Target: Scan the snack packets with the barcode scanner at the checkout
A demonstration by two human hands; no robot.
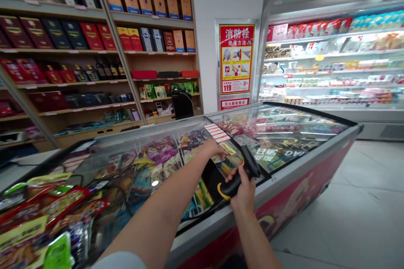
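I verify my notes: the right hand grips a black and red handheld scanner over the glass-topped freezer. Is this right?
Not red: the head view shows the right hand gripping a black and yellow handheld scanner over the glass-topped freezer.

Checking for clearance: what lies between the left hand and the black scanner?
In the head view, a yellow-labelled food packet lies between the left hand and the black scanner.

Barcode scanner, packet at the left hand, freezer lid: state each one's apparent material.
Barcode scanner: probably hard plastic, mostly dull black with yellow trim, judging by its moulded shape.
Packet at the left hand: likely thin, glossy plastic film, given its shine, though blurred.
Freezer lid: clear, glossy glass, or possibly clear plastic; goods show through beneath reflections.
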